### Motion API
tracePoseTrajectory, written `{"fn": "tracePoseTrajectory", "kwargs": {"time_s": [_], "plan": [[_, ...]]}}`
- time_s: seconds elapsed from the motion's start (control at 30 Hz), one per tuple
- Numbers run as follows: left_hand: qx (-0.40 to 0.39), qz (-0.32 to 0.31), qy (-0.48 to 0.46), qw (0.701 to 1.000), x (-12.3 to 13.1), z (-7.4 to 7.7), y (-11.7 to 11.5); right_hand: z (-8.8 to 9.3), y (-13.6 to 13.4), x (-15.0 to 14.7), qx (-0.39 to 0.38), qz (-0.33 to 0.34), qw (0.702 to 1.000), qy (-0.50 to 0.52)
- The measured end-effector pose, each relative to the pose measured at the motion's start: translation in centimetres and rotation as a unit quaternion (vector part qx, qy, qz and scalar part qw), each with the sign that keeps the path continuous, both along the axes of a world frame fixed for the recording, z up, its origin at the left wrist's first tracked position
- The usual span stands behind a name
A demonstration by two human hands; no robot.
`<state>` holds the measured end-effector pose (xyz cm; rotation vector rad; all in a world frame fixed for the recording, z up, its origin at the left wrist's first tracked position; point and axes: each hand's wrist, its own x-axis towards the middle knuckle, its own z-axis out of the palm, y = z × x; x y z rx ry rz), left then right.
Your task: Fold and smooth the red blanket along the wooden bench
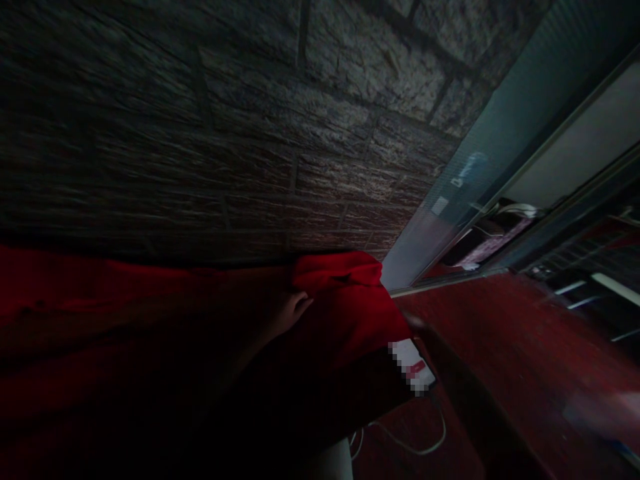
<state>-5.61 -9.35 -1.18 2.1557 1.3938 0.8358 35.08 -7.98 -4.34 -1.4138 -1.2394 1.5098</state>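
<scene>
Red cloth (pixel 363 313), bunched at far edge, lies nr stone wall (pixel 330 127).

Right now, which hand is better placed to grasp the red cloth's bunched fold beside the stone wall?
Probably the left hand: it is close beside the bunched fold, while the blurred right hand looks farther off, near the right edge of the red cloth.

No text could be read: phone screen (pixel 406 353) was pixelated around red block (pixel 415 369); white label (pixel 440 205) near left edge of bluish panel (pixel 505 127) was too blurred
</scene>
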Motion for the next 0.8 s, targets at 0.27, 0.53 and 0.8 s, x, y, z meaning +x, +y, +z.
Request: {"fn": "tracePoseTrajectory", "kwargs": {"time_s": [0.27, 0.53, 0.8], "plan": [[0.013, 0.014, 0.010, 1.000, 0.0, 0.0, 0.0, 5.1, 2.4, 2.7, 0.019, -0.124, 0.990, 0.066], [0.009, -0.003, -0.006, 1.000, -0.1, -0.7, 0.4, 6.4, 1.9, 2.2, 0.130, -0.213, 0.968, 0.002], [0.008, 0.001, -0.016, 1.000, -0.1, -0.7, 0.4, 5.2, 2.5, 3.5, 0.164, -0.264, 0.950, -0.024]]}}
